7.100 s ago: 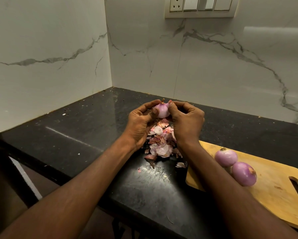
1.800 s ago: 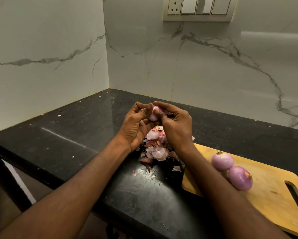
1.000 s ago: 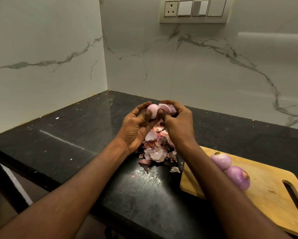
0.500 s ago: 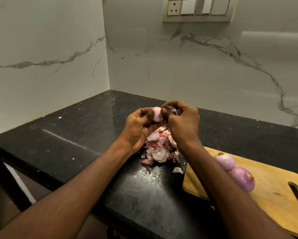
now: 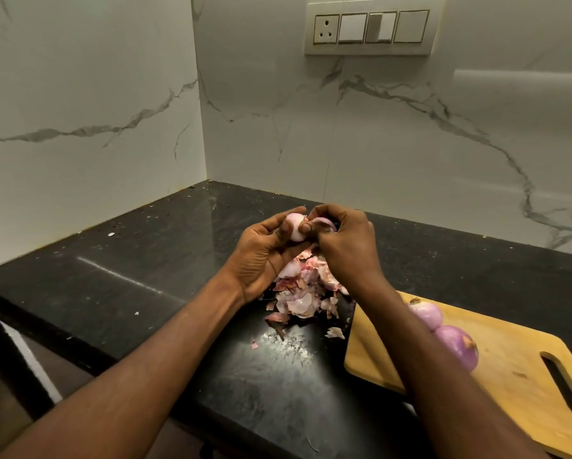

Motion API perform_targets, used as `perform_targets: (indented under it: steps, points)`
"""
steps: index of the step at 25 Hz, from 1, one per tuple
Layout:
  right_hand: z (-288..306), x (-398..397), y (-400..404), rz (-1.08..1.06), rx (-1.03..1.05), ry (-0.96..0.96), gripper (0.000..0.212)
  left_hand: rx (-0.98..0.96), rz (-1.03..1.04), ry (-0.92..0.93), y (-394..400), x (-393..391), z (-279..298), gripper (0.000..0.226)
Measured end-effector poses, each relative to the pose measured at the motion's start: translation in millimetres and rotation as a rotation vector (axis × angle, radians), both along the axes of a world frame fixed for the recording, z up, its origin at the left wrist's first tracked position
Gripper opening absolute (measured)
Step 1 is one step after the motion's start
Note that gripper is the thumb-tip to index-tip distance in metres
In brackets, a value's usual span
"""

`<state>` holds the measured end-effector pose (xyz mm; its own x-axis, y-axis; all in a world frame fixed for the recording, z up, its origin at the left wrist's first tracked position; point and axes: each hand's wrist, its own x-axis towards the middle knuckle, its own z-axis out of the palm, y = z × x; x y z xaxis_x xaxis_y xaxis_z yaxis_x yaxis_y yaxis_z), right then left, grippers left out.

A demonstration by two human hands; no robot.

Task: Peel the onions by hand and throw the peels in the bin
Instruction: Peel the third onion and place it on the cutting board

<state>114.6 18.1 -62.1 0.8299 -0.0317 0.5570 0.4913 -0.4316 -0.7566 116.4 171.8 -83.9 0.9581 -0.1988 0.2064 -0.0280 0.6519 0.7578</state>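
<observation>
My left hand [image 5: 261, 256] cups a small pale onion [image 5: 294, 226] above the black counter, thumb pressed on its front. My right hand [image 5: 347, 246] pinches a curl of purple peel [image 5: 324, 224] still attached at the onion's right side. Directly under both hands lies a heap of pink and white peels [image 5: 302, 293] on the counter. Two peeled purple onions [image 5: 427, 314] [image 5: 458, 346] rest side by side on the wooden cutting board [image 5: 510, 392] to the right. No bin is in view.
The black counter [image 5: 145, 276] runs into a corner of white marble walls, with small peel crumbs [image 5: 335, 332] near the board. A switch panel [image 5: 370, 28] sits high on the back wall. The counter's front edge drops off at lower left.
The right hand's fingers have pulled a strip of peel away from the onion's right side, baring more pale flesh. Both hands stay over the peel heap; the view shifted slightly.
</observation>
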Motion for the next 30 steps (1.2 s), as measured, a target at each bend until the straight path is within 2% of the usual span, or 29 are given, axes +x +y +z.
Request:
perform_targets:
  steps: [2, 8, 10, 13, 16, 18, 21, 23, 27, 30]
  points:
    - [0.0, 2.6, -5.1, 0.074, -0.018, 0.065, 0.024, 0.024, 0.006, -0.002, 0.0, 0.2, -0.5, 0.047]
    - [-6.9, 4.2, 1.3, 0.021, -0.112, 0.04, 0.031, 0.094, 0.126, -0.032, -2.0, 3.0, -6.0, 0.042]
    - [-8.7, 6.2, 1.7, 0.021, -0.037, 0.07, 0.026, 0.085, 0.125, -0.017, -1.5, 4.3, -5.9, 0.037]
    - [-4.6, 3.4, -1.0, 0.074, 0.158, 0.158, 0.007, 0.048, 0.084, 0.03, -0.1, 6.1, -4.8, 0.033]
    - [0.9, 0.8, -3.7, 0.084, 0.147, 0.15, 0.005, 0.031, 0.055, 0.025, 0.5, 5.2, -1.8, 0.043]
    - [1.4, 2.1, -5.1, 0.109, 0.073, 0.161, 0.013, 0.054, 0.052, 0.014, 0.7, 4.0, -1.7, 0.047]
    - [-3.5, 4.4, -2.0, 0.066, -0.031, 0.133, 0.025, 0.11, 0.101, -0.009, 0.1, 4.8, -5.6, 0.039]
    - [-7.2, 5.2, 2.8, 0.037, -0.03, 0.095, 0.027, 0.108, 0.13, -0.009, -1.1, 6.1, -6.6, 0.036]
    - [-8.6, 7.6, 3.1, 0.065, 0.011, 0.106, 0.027, 0.059, 0.144, 0.013, -2.7, 6.5, -5.9, 0.051]
    - [-9.2, 7.3, 2.8, 0.045, -0.026, 0.102, 0.031, 0.036, 0.169, 0.035, -3.0, 7.8, -7.6, 0.051]
